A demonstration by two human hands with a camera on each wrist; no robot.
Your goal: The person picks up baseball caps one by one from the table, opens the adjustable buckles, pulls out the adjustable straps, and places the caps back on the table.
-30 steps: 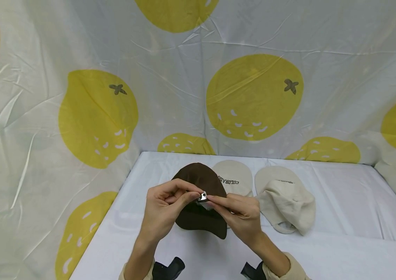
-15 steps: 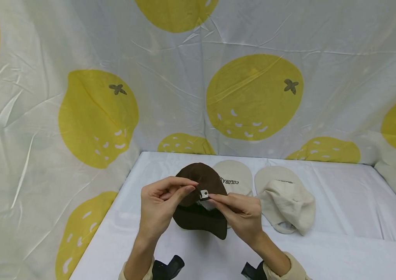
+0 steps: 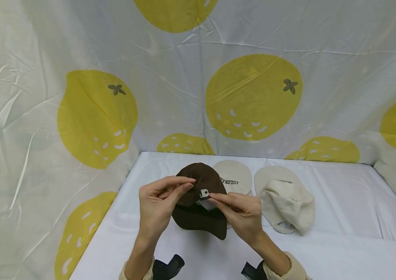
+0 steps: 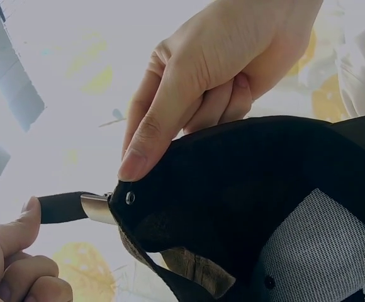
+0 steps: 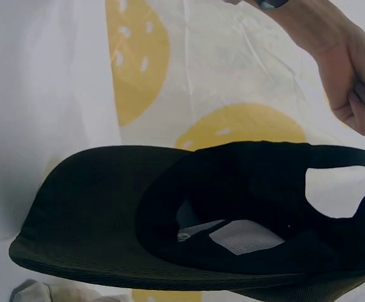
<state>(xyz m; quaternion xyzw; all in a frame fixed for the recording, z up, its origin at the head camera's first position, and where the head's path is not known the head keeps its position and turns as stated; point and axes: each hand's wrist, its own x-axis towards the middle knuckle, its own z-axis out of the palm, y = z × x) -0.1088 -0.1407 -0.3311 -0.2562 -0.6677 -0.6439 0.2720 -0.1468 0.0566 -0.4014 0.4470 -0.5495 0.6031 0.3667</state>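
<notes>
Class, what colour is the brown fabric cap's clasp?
The metal clasp is silver, clearest in the left wrist view.

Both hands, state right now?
Left hand: closed, pinching the dark strap.
Right hand: closed, pinching the brown cap beside the metal buckle.

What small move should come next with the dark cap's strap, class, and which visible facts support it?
Probably the left hand should gently pull the strap further through the metal clasp: it pinches the strap sticking out of the clasp, while the right hand pinches the cap by its edge beside the clasp.
</notes>
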